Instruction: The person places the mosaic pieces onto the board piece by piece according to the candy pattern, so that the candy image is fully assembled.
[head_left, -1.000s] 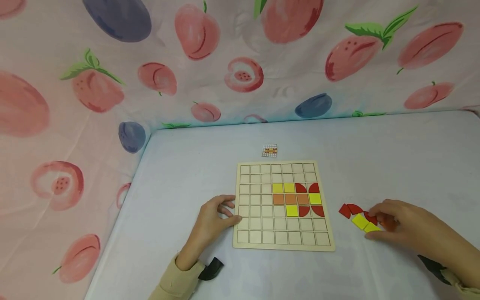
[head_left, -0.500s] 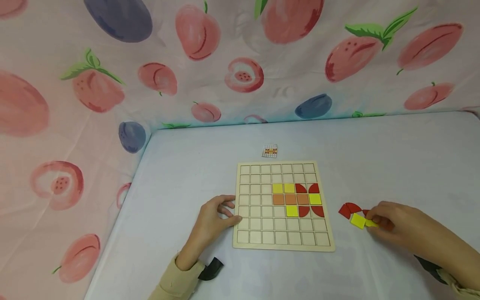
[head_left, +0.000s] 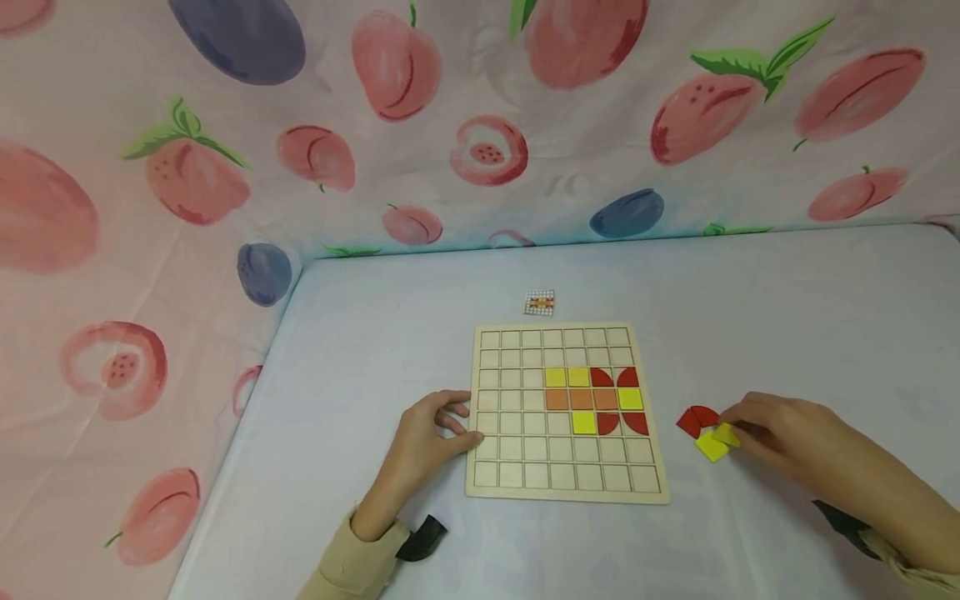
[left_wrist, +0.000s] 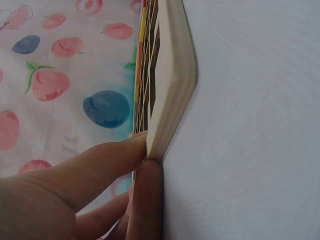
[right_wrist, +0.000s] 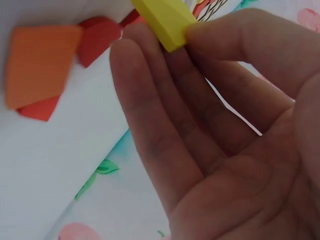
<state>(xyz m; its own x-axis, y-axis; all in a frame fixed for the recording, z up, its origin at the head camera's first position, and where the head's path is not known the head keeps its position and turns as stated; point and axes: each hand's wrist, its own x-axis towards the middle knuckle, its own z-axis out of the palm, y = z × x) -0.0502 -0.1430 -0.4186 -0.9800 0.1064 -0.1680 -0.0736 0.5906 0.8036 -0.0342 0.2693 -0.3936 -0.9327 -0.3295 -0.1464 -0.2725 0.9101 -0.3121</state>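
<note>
Between my right thumb and fingers: a yellow square tile [head_left: 726, 434], tilted, held in a narrow pinch by my right hand [head_left: 791, 433].
Just beside that grip: a second yellow square tile [head_left: 709, 448] and a red, round-edged tile [head_left: 705, 414].
Beneath that hand: an orange square tile [right_wrist: 42, 65].
At my left hand [head_left: 431, 429]: a pale wooden grid board [head_left: 525, 476], left edge pinched.
Beyond both grips: a small printed grid card [head_left: 539, 302].
</note>
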